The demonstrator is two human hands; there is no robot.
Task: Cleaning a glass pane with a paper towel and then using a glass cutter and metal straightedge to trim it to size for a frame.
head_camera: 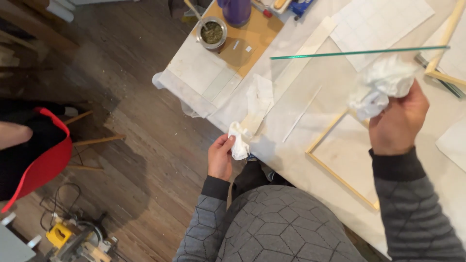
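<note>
Both hands are busy in the head view: the left hand (221, 157) is closed around one end of a white paper towel (250, 119) that trails up onto the near-left edge of the table (291, 145), and the right hand (398, 123) is raised over the table, fingers wrapped tight around a crumpled white wad of paper (381, 85) pressed against a sheet of clear glass (359, 52). That glass pane is seen nearly edge-on, so it reads as a thin green line running left to right above the tabletop, and I can't tell what's holding it up. No readable labels worth noting; just pale sheets spread toward the far right corner. At the far left corner, a round metal cup (212, 33) holds green crumbly stuff with a metal straw in it, sitting on a tan board (257, 34) next to a purple container (236, 10). A light wooden frame (335, 172) lies flat near the near edge, under the right hand.
</note>
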